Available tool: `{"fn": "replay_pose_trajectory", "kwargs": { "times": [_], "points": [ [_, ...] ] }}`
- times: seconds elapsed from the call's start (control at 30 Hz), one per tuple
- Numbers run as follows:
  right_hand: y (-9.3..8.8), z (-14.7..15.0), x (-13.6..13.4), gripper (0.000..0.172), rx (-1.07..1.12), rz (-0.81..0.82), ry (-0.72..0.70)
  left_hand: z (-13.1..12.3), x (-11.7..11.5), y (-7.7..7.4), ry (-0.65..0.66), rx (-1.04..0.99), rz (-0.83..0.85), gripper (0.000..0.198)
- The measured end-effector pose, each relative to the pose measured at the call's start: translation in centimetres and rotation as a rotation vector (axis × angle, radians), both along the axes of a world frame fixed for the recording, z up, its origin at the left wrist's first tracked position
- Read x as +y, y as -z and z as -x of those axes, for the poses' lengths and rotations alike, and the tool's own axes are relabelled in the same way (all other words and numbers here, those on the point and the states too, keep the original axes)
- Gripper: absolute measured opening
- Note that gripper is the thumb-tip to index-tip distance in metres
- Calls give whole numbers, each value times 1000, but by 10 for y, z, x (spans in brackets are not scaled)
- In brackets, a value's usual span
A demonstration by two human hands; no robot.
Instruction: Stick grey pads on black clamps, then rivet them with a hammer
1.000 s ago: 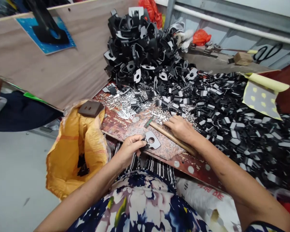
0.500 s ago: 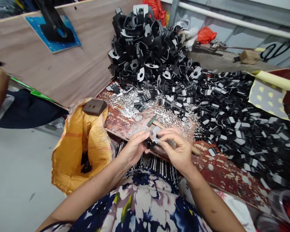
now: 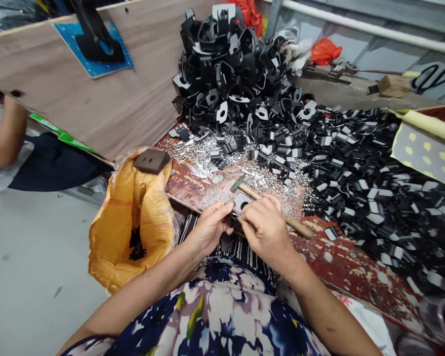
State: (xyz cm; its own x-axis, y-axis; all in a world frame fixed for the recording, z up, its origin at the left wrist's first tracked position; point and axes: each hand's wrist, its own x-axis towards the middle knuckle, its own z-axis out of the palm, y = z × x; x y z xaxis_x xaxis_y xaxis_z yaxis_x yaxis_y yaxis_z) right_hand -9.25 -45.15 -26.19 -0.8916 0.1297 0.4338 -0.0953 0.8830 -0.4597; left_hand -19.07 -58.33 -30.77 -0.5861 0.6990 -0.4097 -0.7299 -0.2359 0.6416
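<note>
The worn red tabletop (image 3: 318, 257) bears a speckled slab (image 3: 212, 196), loose silver pins (image 3: 203, 165) and heaped black parts (image 3: 383, 190).

1. The clip (image 3: 238, 199) I hold looks like plastic, its grey face smooth and matt.
2. My hammer (image 3: 297, 225) has a smooth wooden handle with a soft sheen.
3. The loose pins (image 3: 204, 169) are bright, shiny metal.
4. The tabletop (image 3: 350, 264) before me is rough, its red coating chipped and flaking.
5. The yellow sack (image 3: 111, 222) looks like crinkled plastic, faintly glossy.
6. The partition (image 3: 150, 64) is matt, grained wood.
7. My floral garment (image 3: 222, 316) is printed cloth, matt and smooth.
</note>
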Motion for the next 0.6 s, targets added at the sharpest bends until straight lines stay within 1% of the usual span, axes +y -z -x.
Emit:
{"fn": "replay_pose_trajectory", "kwargs": {
  "times": [0.1,0.17,0.23,0.33,0.4,0.5,0.6],
  "points": [
    [-3,-1,0,24,-30,-54,-22,1,-1,3,-6,-10,-10,33],
    [-3,-3,2,29,21,-9,-10,2,-2,4,-9,-44,-5,33],
    [0,-5,4,27,82,120,10,3,-2,4,-3,-80,12,35],
    [9,-2,3,15,128,407,42,2,-2,1,9,-133,24,36],
    [17,3,-1,9,156,545,64,0,-2,-2,13,-174,18,38],
    [28,10,-8,9,196,630,90,-2,-1,-7,13,-230,7,40],
    [31,14,-10,9,230,641,129,-5,-1,-11,30,-258,-2,38]
  ]
}}
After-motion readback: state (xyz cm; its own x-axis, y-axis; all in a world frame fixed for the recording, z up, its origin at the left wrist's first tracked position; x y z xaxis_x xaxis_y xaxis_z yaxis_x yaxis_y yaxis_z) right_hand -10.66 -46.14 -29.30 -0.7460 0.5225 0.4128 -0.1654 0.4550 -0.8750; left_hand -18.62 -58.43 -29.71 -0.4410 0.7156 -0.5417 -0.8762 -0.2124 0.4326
